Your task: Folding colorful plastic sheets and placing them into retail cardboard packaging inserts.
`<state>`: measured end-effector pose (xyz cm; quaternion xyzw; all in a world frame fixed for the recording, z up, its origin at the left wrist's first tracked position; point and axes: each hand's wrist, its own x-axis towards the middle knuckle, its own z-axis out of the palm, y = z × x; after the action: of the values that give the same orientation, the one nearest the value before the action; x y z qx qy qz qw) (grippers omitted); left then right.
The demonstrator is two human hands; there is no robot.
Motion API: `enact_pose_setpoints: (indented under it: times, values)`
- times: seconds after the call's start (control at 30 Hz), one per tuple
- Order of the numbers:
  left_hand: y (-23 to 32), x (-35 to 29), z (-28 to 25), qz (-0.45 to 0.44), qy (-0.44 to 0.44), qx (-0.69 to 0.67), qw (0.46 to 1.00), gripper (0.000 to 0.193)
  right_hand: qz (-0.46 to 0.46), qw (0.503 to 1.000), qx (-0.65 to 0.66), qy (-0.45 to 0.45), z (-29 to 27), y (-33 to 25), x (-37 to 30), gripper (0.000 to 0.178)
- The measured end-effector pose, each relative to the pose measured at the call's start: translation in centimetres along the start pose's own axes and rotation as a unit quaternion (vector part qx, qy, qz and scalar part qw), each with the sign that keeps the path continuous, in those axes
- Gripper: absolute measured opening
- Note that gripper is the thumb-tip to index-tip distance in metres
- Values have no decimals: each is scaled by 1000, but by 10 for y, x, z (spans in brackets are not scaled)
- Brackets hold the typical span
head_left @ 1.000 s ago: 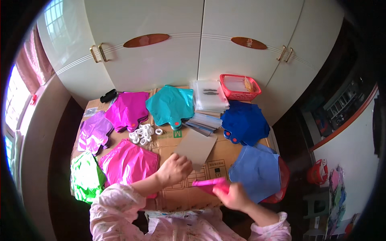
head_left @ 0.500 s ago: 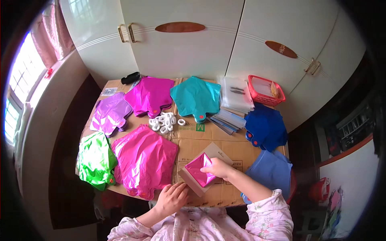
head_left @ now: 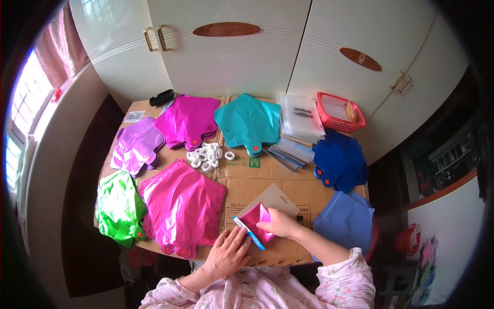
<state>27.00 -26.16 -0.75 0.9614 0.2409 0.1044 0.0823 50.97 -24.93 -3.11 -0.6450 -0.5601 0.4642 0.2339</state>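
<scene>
Nearest, at about 6 o'clock on the cardboard-covered table (head_left: 267, 177), the left hand (head_left: 230, 252) lies flat with fingers spread, its fingertips touching the lower edge of a folded magenta foil balloon (head_left: 256, 222). The right hand (head_left: 280, 224), just at 3 o'clock of that balloon, pinches it between thumb and fingers and holds it tilted above a grey card (head_left: 272, 200). A blue-and-white strip runs along the balloon's lower edge.

At 9 o'clock of the hands lies a stack of pink foil balloons (head_left: 182, 206), and further the same way a green stack (head_left: 119, 206). At 3 o'clock a light blue stack (head_left: 346, 221) hangs over the table edge.

Further out, at 11 o'clock, a cluster of white plastic rings (head_left: 206, 155) sits near the middle. Beyond them lie a lilac stack (head_left: 135, 149), a magenta stack (head_left: 188, 121) and a teal stack (head_left: 248, 122). At 1 o'clock sit a dark blue stack (head_left: 340, 162), a pile of clear bags (head_left: 300, 116) and, farthest, a red basket (head_left: 339, 112) by the white cupboard doors (head_left: 247, 56)
</scene>
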Motion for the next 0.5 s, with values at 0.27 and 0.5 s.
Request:
enact_pose_setpoints:
  times: [0.27,0.5]
  values:
    - [-7,12,-2,30,-17,-32,999,57,69,952,-297,-31,-26,-62,-7,57]
    - [-11,22,-10,61,-49,-30,996,59,-344,843,-410,50,-46,-7,0,48]
